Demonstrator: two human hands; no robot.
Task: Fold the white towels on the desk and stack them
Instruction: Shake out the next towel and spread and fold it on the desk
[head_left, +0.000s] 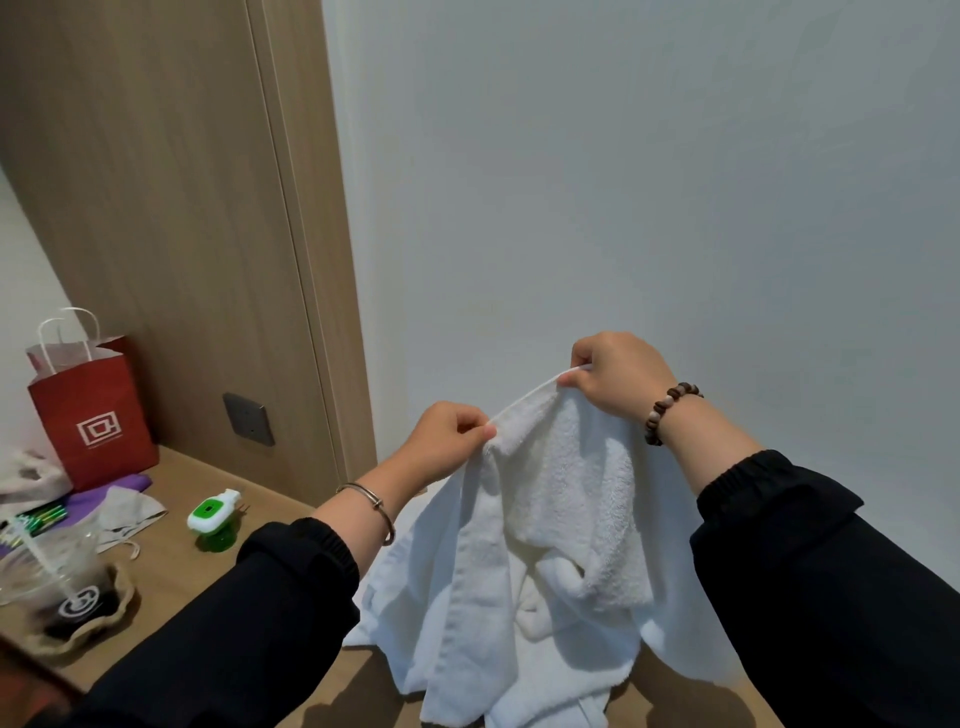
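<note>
We hold a white towel (566, 493) up in front of the pale wall (623, 156), one edge stretched between our two hands. Our left hand (447, 441) pinches that edge between thumb and curled fingers. Our right hand (618, 374), higher and further from us, grips the same edge in the same way, so the hem runs taut and slanting from one pinch to the other.

Below our fingers the towel hangs in loose folds and reaches down to the wooden desk (182, 571). There it meets a heap of white cloth (540, 618). We cannot tell where the held towel ends and the heap begins, nor how many towels lie there.

A bead bracelet (670, 410) sits on our right wrist and a thin metal bangle (374, 506) on our left, both above black sleeves.

Well to the left of our left fingers and lower, a small green and white device (213, 514) stands on the desk. Further left are a red paper bag (93, 410) and a clear plastic cup (62, 587) holding a dark drink and a straw. A grey wall socket (249, 418) is set in the wooden panel behind them.
</note>
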